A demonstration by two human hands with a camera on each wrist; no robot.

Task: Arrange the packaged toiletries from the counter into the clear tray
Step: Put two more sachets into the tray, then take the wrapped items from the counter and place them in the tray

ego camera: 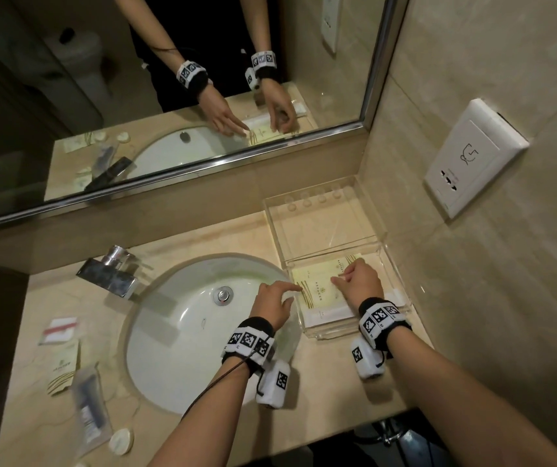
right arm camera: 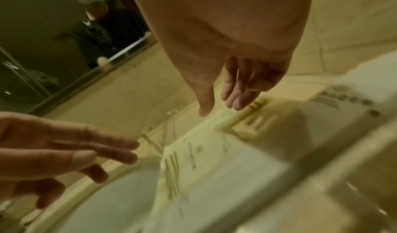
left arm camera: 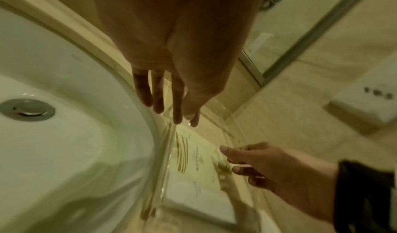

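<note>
The right hand (ego camera: pixel 359 281) hovers over the clear tray (ego camera: pixel 401 298), fingers loosely bent and holding nothing, its fingertips close above the cream packets (ego camera: pixel 317 291) that lie flat inside the tray. The left hand (ego camera: pixel 272 299) is held at the tray's sink-side wall, fingers relaxed and spread, with the index finger stretched toward the tray's edge; it grips nothing either. In the left wrist view those fingers (left arm camera: pixel 177 101) hang straight down just above the rim between tray and sink (ego camera: pixel 182 332).

Nearer than the tray, on the far side of the sink from it, more toiletries wait on the counter (ego camera: pixel 320 399): a round white soap (ego camera: pixel 121 441), a clear-wrapped toothbrush kit (ego camera: pixel 89 411), a cream sachet with gold stripes (ego camera: pixel 63 369) and a white packet with a red band (ego camera: pixel 59 330).

Level with the tray's far end, across the sink, stands the chrome faucet (ego camera: pixel 112 273). Beyond the tray, its back section is bare. Behind it run the mirror (ego camera: pixel 169 79) and the wall socket (ego camera: pixel 472 156).
</note>
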